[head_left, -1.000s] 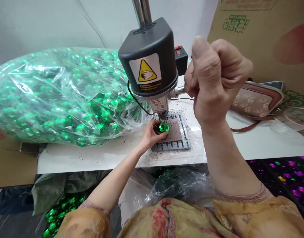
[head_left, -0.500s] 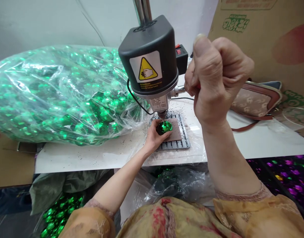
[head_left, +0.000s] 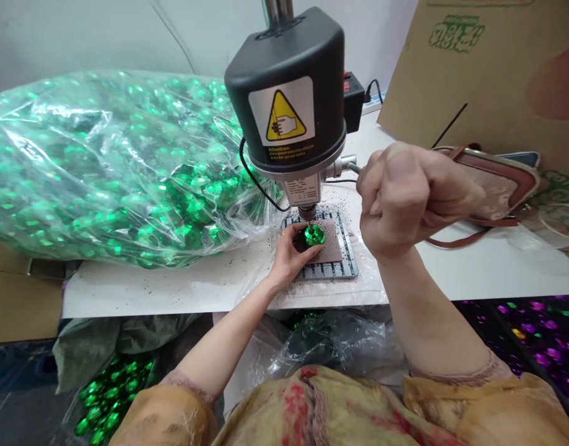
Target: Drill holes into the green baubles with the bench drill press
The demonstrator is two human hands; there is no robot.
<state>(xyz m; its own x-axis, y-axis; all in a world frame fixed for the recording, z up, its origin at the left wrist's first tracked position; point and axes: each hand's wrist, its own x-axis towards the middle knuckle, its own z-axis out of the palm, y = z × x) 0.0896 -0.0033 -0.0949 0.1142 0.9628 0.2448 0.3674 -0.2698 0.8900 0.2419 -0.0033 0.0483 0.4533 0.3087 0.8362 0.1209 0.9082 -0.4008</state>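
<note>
A small bench drill press [head_left: 288, 99] with a black motor head stands on the white table [head_left: 173, 288]. My left hand [head_left: 291, 251] pinches a shiny green disc [head_left: 314, 234] flat on a brown pad [head_left: 331, 243] over the ribbed metal base [head_left: 328, 269], directly beneath the chuck [head_left: 307, 212]. My right hand [head_left: 407, 198] is a closed fist wrapped round the feed lever [head_left: 351, 166] at the machine's right side, now pulled down low.
A big clear plastic bag of green discs [head_left: 112, 167] fills the left of the table. A brown purse [head_left: 493, 183] and a cardboard box [head_left: 488, 68] lie to the right. More green discs [head_left: 108, 396] and purple ones [head_left: 539, 334] sit below the table.
My right fist has swung down with the lever, and the drill head has come lower over the green disc. My left hand has kept the disc in place.
</note>
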